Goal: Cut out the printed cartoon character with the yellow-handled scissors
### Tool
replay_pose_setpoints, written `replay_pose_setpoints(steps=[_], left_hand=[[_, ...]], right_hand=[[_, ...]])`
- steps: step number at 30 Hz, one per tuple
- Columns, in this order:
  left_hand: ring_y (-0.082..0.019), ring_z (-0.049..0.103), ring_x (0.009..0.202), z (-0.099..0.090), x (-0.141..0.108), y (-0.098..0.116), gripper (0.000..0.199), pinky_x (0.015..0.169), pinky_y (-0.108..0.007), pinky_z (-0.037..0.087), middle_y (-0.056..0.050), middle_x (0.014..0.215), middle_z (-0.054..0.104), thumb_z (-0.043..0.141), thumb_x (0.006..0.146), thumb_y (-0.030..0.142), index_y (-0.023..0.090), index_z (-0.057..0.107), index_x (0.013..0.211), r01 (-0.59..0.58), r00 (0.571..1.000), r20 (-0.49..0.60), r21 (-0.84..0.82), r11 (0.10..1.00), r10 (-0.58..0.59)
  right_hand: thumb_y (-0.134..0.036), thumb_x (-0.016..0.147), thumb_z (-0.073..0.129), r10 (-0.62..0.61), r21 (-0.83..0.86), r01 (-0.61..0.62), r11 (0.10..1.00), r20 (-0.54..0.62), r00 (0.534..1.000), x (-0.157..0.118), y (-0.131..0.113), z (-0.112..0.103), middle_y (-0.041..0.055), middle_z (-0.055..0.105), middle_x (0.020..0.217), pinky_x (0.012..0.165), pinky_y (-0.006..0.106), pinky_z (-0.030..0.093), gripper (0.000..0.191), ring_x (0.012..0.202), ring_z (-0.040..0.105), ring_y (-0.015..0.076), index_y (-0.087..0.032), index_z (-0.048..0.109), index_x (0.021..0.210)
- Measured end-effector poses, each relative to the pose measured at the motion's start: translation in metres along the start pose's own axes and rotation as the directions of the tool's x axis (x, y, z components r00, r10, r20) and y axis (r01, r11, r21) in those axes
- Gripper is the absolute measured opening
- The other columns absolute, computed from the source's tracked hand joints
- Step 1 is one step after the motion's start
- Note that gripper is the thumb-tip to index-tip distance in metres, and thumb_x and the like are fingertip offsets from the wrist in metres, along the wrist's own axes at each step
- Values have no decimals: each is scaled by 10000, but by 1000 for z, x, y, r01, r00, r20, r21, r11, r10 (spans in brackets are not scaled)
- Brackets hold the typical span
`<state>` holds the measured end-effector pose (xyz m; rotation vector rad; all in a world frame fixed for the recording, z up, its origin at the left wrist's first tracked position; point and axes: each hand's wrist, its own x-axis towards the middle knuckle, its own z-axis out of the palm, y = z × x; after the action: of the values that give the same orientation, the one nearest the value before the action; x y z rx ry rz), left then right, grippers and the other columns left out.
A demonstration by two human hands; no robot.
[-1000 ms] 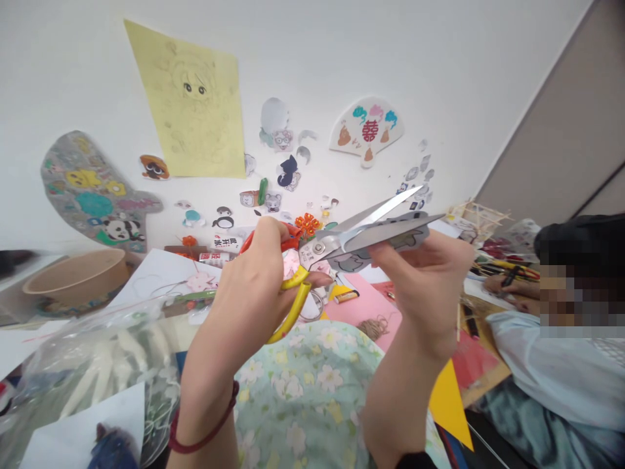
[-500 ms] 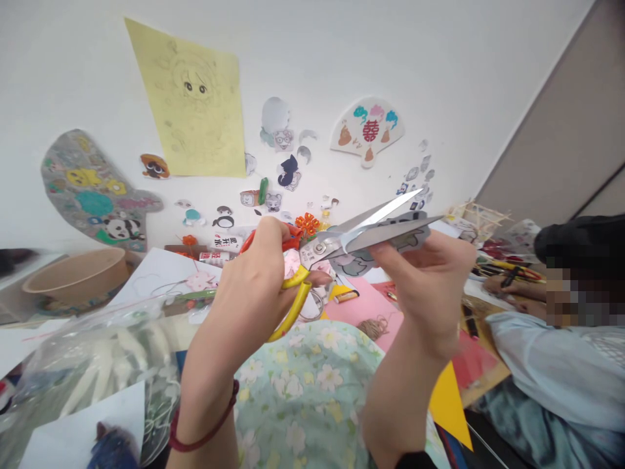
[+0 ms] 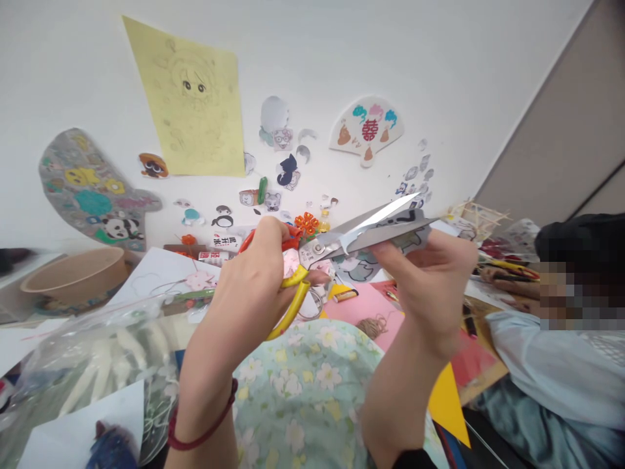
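Note:
My left hand (image 3: 254,286) is wrapped round the red and yellow handles of a large pair of scissors (image 3: 319,247), whose blades stand apart and point to the right. Between the blades lies a grey paper cutout (image 3: 364,266) with dark outlines. My right hand (image 3: 427,280) pinches this cutout by its right side, thumb close beneath the lower blade. A patterned green cloth (image 3: 303,391) lies below both hands.
A brown bowl (image 3: 75,273) and a plastic bag with white pieces (image 3: 107,358) are at the left. Pink paper (image 3: 361,299) and twine (image 3: 372,326) lie behind the cloth. Another person in a light sleeve (image 3: 541,352) sits at the right.
The grey cutout has tilted slightly between the blades, and the blade tips have shifted a little left and down. Both hands keep their grips.

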<state>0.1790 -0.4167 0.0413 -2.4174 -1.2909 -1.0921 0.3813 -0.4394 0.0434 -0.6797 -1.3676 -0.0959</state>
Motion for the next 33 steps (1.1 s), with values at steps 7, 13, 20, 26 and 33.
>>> replay_pose_setpoints(steps=[7, 13, 20, 26, 33], left_hand=[[-209, 651, 646, 1, 0, 0, 409, 516, -301, 402, -83, 969, 661, 412, 968, 621, 223, 354, 1036, -2, 1000, 21, -3, 1000, 2], [-211, 655, 653, 2, 0, 1, 403, 516, -302, 395, -74, 953, 664, 421, 969, 613, 223, 354, 1045, -9, 1000, 13, -8, 1000, 9], [-222, 668, 705, -1, 0, 4, 489, 513, -290, 373, -77, 965, 655, 475, 918, 691, 229, 359, 1029, 48, 998, 48, -28, 998, -47], [-217, 653, 697, -1, 1, 3, 495, 511, -288, 365, -74, 973, 647, 502, 902, 696, 237, 351, 1008, 61, 996, 61, -35, 998, -59], [-209, 653, 697, -1, -1, 2, 429, 509, -277, 366, -57, 940, 648, 505, 931, 632, 239, 355, 1016, 48, 997, 57, -26, 999, -46]], right_hand=[[-130, 779, 758, -57, 25, 57, 998, 7, 998, 0, 2, -4, -53, 564, 567, 520, 279, 399, 157, 558, 469, 105, -256, 728, 692], [-127, 785, 751, -61, -7, 62, 998, 33, 998, 1, -2, -4, -56, 642, 603, 536, 281, 459, 161, 557, 557, 116, -279, 770, 735], [-132, 764, 750, -28, -22, 29, 999, 26, 999, 0, -5, -4, -67, 644, 603, 533, 252, 433, 129, 560, 529, 93, -252, 767, 720], [-118, 754, 740, -22, -41, 23, 999, 24, 999, 1, -6, -5, -61, 618, 576, 516, 254, 414, 140, 541, 497, 91, -241, 765, 693], [-95, 752, 736, -33, -22, 34, 999, 41, 999, 1, -7, -5, -66, 652, 596, 537, 249, 436, 165, 554, 533, 91, -249, 774, 709]])
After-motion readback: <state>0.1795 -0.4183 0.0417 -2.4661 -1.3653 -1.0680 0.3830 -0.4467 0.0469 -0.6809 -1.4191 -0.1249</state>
